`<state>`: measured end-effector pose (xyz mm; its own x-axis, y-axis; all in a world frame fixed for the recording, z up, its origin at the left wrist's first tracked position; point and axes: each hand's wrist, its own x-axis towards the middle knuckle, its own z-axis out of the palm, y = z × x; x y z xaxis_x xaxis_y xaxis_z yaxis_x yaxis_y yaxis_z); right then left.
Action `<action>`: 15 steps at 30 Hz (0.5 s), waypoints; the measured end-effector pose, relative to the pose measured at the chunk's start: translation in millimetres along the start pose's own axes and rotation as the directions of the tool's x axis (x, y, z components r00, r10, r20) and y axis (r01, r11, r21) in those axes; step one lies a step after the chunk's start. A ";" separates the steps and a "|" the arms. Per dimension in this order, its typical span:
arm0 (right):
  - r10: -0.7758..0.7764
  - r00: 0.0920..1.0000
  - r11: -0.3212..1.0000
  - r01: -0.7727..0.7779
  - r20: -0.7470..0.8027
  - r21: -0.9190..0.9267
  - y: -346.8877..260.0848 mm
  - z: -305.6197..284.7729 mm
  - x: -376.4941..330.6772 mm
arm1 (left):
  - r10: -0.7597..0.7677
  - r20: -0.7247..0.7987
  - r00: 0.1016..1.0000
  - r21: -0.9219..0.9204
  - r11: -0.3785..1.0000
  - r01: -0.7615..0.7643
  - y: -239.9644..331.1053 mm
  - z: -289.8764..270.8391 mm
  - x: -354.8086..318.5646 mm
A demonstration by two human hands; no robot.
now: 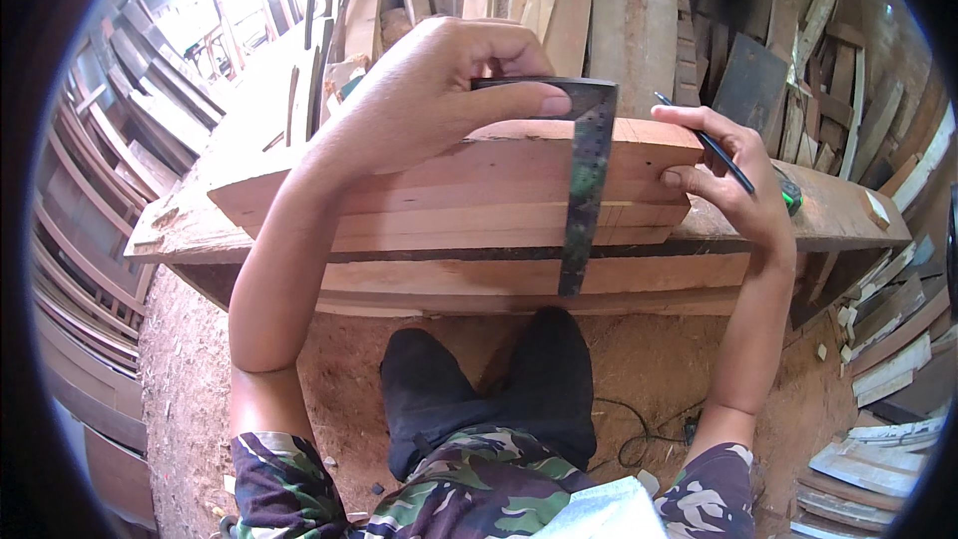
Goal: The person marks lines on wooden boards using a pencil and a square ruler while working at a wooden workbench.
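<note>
A thick reddish wooden board [429, 190] lies across the bench in front of me. My left hand [489, 70] grips the dark stock of a try square [587, 190] at the board's far edge. The square's worn metal blade crosses the board's face and its tip reaches past the near edge. My right hand [733, 175] is at the board's right end, its thumb against the wood. A dark pencil [723, 155] is held between the fingers of that hand. Thin lines run across the board to the right of the blade.
The wooden bench [848, 205] carries a green and black tape measure [789, 195] beside my right hand. Planks [629, 40] lean upright behind it, and stacked boards [90, 269] stand at the left. A black cable [639, 434] lies on the dusty floor near my legs.
</note>
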<state>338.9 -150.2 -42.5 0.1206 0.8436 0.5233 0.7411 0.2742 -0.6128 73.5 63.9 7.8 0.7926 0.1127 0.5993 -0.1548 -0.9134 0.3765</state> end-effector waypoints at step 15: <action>-0.387 0.613 0.922 0.246 -0.689 -0.300 2.9 74.4 -61.3 | 0.001 0.143 0.990 0.095 0.995 -0.015 6.9 19.9 4.1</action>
<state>284.5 -166.7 -120.5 0.2419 0.0925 0.9659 0.9107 0.3220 -0.2589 87.4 50.2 -1.2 0.8684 0.0545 0.4929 -0.1098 -0.9482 0.2982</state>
